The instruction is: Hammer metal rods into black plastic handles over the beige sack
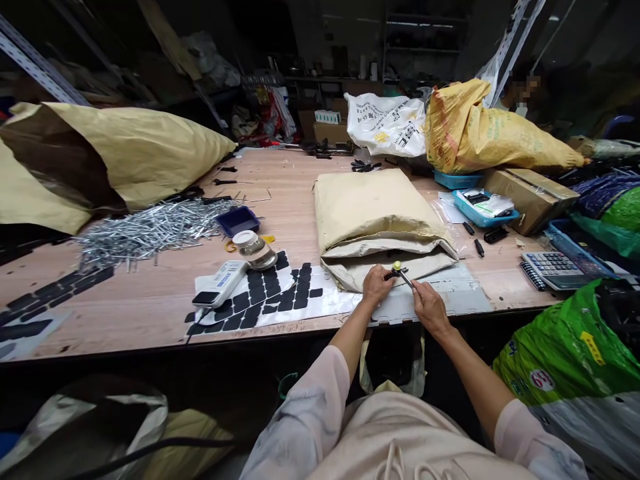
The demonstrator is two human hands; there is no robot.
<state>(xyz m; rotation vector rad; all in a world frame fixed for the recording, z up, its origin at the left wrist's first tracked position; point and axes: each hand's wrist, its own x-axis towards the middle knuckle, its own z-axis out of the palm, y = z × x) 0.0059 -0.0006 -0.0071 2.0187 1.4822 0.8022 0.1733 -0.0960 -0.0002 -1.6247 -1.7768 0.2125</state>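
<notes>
Wooden bench, dim storeroom. Left hand pinches a small black part; right hand grips its metal pin. Pin heap at 10 o'clock.

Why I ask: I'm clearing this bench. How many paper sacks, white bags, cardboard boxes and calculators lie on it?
Paper sacks: 3
White bags: 1
Cardboard boxes: 1
Calculators: 1
Total: 6
</notes>
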